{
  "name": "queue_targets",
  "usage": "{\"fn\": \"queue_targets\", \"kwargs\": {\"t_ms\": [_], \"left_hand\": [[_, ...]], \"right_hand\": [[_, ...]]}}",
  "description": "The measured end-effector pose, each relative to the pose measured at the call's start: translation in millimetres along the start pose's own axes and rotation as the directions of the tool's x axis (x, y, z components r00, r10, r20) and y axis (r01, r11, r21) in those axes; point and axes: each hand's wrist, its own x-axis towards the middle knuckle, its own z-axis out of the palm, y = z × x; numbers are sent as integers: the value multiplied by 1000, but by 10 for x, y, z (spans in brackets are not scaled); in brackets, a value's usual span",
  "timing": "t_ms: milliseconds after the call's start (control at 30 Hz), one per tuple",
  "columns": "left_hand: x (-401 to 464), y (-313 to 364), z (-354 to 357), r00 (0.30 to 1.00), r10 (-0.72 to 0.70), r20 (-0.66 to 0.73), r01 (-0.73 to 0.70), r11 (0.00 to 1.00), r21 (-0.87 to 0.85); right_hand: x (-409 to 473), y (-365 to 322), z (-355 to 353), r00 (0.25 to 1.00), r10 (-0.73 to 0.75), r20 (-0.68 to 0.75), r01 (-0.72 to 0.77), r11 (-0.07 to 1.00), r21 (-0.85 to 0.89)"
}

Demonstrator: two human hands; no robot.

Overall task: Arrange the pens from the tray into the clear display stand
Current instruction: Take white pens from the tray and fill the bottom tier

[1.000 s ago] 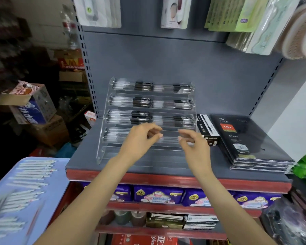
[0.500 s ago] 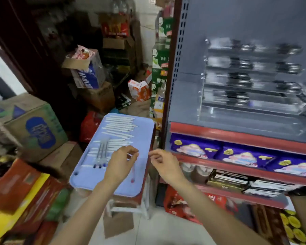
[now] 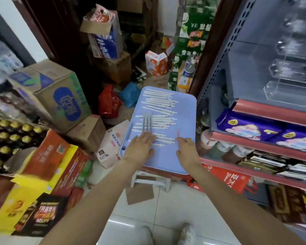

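Head view: we have both hands over the near end of the blue tray [image 3: 187,106]. Our left hand [image 3: 140,147] lies flat, fingers spread, on the nearest white pens [image 3: 159,121]; our right hand [image 3: 186,149] hovers relaxed, holding nothing, just beside their tips. The pens lie crosswise, left to right, slim, with reddish tips. Blurred at upper right, the clear display stand [image 3: 288,76] sits on the shelf.
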Motion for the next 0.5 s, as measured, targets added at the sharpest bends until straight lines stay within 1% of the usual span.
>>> {"fn": "queue_targets", "kwargs": {"t_ms": [33, 100, 133, 167, 267, 333, 400, 500], "left_hand": [[39, 2, 8, 1000, 1, -25, -1, 1000, 8], [113, 11, -7, 996, -11, -87, 12, 1000, 10], [146, 27, -29, 994, -23, -108, 25, 1000, 18], [188, 39, -55, 992, -37, -121, 42, 999, 35], [328, 76, -163, 985, -115, -128, 126, 988, 85], [436, 109, -230, 975, -191, -112, 199, 978, 66], [531, 152, -261, 957, -276, -83, 277, 961, -7], [593, 210, -266, 926, -372, -59, 361, 922, -142]], "right_hand": [[34, -11, -15, 999, 37, -16, -36, 999, 17], [77, -47, -52, 996, 71, -52, -71, 997, -5], [100, -38, -47, 996, 70, -56, -72, 996, -44], [114, -37, -52, 994, 93, -51, -94, 995, -31], [166, -48, -49, 982, 189, -25, -189, 982, 29], [203, -32, -38, 970, 244, -1, -243, 967, 79], [208, -28, -58, 960, 281, 20, -279, 941, 193], [191, -8, -123, 941, 332, 65, -329, 855, 401]]}}
